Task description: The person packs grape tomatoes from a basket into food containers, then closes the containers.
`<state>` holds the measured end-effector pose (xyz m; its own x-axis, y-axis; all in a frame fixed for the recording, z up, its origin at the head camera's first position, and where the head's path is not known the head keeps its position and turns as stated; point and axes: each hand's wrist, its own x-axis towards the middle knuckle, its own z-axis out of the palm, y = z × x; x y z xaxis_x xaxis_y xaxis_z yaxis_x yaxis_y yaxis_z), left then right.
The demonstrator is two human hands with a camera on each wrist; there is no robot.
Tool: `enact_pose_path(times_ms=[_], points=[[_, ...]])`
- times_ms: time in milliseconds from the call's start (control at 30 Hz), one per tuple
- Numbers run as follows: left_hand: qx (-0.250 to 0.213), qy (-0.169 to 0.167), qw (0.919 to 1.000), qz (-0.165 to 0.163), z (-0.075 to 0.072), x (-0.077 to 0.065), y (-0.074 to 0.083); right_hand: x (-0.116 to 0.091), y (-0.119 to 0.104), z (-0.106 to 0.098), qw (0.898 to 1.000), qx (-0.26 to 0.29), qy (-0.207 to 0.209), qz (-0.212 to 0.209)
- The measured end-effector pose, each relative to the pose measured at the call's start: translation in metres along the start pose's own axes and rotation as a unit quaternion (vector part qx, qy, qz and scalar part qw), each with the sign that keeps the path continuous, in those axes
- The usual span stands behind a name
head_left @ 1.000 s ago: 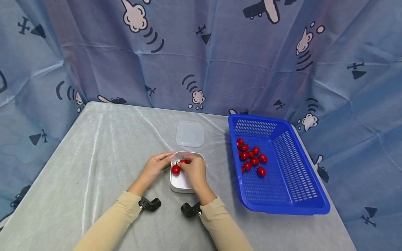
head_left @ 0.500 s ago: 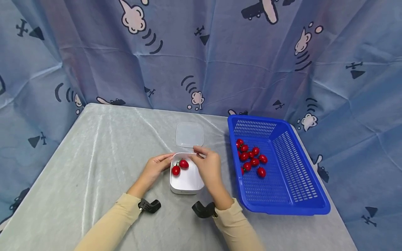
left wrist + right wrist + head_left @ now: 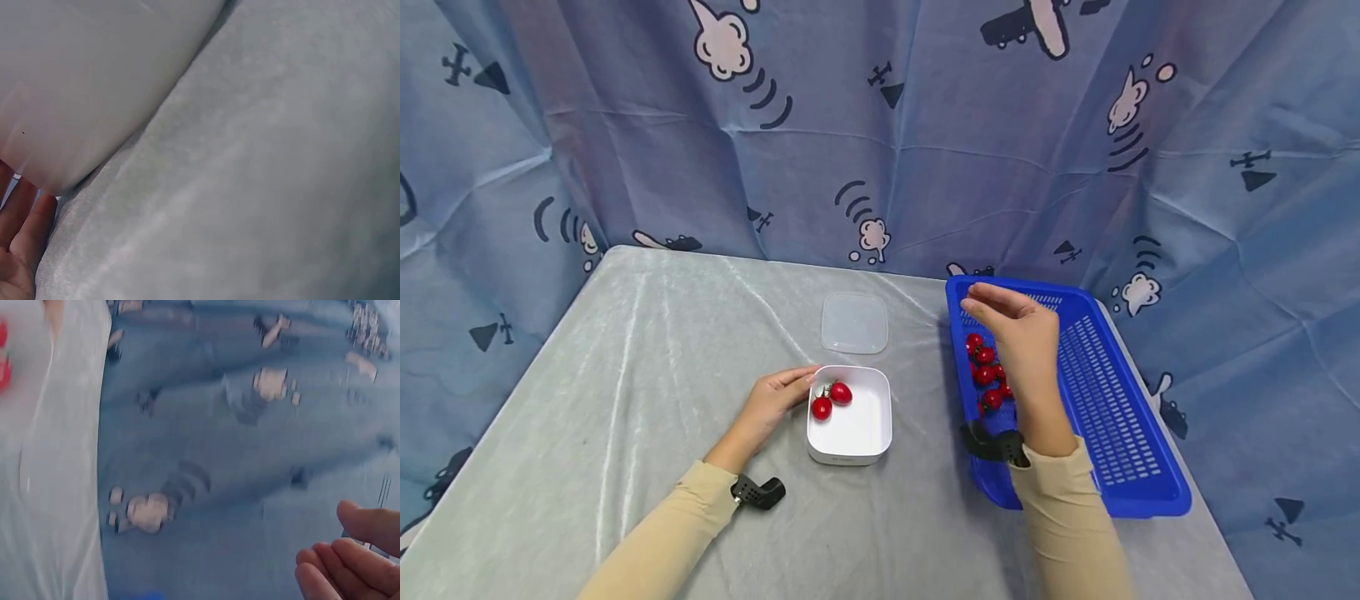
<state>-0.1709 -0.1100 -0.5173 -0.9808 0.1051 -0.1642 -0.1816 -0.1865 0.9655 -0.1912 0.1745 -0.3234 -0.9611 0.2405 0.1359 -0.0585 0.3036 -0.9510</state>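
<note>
Two cherry tomatoes (image 3: pixel 841 393) lie at the left side of a white square box (image 3: pixel 857 425). My left hand (image 3: pixel 775 402) is at the box's far-left corner, its fingertips resting against the outer wall. In the left wrist view the fingers (image 3: pixel 36 228) lie fairly straight along that wall. My right hand (image 3: pixel 1026 337) is raised over the left part of a blue plastic basket (image 3: pixel 1138 429), thumb and fingers apart and nothing between them. Several more cherry tomatoes (image 3: pixel 984 377) lie in the basket, some hidden behind the right hand and wrist.
A clear flat lid (image 3: pixel 854 323) lies on the table behind the box. A grey cloth (image 3: pixel 647 400) covers the table. A patterned blue curtain (image 3: pixel 820 125) hangs along the back and sides.
My right hand has let go of a cherry tomato in the box, come out, and moved right to above the basket. The left hand has stayed at the box.
</note>
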Motion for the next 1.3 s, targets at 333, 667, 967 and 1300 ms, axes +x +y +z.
enact_pose_path(times_ms=[333,667,967,1300], points=[[0.003,-0.001,1.0,0.002,0.0,-0.001,0.0,0.057,0.05,-0.032,0.989,0.125,0.018,0.071],[0.006,-0.002,1.0,0.005,-0.001,-0.002,-0.001,0.084,0.088,-0.045,0.988,0.089,-0.013,0.129],[0.009,0.001,1.0,0.001,0.0,-0.001,-0.001,0.097,0.113,-0.043,0.978,0.039,-0.074,0.192],[0.006,0.0,1.0,0.004,0.0,-0.001,-0.001,0.104,0.13,-0.033,0.969,-0.069,-0.119,0.206]])
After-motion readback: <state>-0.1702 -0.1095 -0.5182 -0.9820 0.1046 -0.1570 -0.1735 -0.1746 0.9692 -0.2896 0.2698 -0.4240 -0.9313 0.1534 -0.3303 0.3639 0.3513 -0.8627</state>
